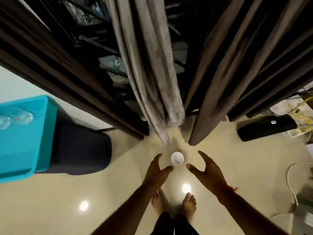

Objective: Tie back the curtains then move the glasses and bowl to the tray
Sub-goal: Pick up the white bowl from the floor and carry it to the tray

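Observation:
A small white bowl (177, 158) sits on the cream floor just below the curtain hems. My left hand (158, 171) and my right hand (207, 170) hover on either side of it, fingers spread, holding nothing. Dark brown curtains hang at the left (55, 65) and right (237, 73). A grey curtain (152, 73) hangs gathered between them. A turquoise tray (22, 143) lies at the far left with clear glasses (15, 117) on it.
A dark cushioned seat (81, 150) stands under the tray's right side. A black bag (265, 129) and papers lie on the floor at the right, with a white cable (291, 184) nearby. My bare feet (174, 204) stand below the hands.

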